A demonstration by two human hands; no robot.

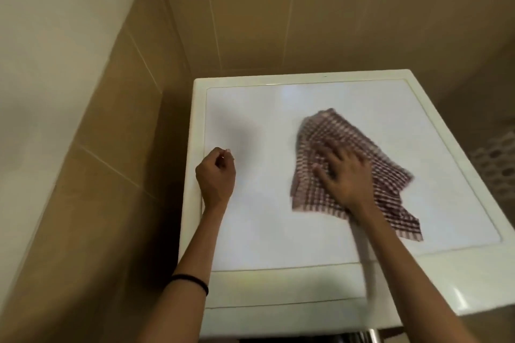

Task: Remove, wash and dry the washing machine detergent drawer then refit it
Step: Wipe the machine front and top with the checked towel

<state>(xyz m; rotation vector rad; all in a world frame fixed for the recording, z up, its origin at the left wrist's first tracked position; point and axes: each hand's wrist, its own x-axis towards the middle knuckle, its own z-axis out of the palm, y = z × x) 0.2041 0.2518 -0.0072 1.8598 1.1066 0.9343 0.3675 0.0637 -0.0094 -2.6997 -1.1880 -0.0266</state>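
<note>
1. Tiled wall [250, 8]: tan tiles, pale grout, meeting in a corner behind the machine.
2. Washing machine top [250, 231]: white, glossy surface with a raised rim. No brand, label or writing can be read on it.
3. Checked cloth [390, 175]: dark red and white, soft, lying rumpled on the right half of the surface.
4. Perforated white basket [496, 164]: partly in view at the right edge, beside the machine.
5. Right hand [342, 172]: fingers spread and straight, pressing flat on the cloth; blurred.
6. Left hand [216, 175]: fingers curled into a loose fist with nothing seen in it, resting near the left rim.
7. Black band [192, 280]: on the left wrist.
8. Detergent drawer: not in view; the machine's front falls below the frame. Judged a light, stiff plastic tray, slippery while wet and best taken by its front grip, with 1 hand under the body.
</note>
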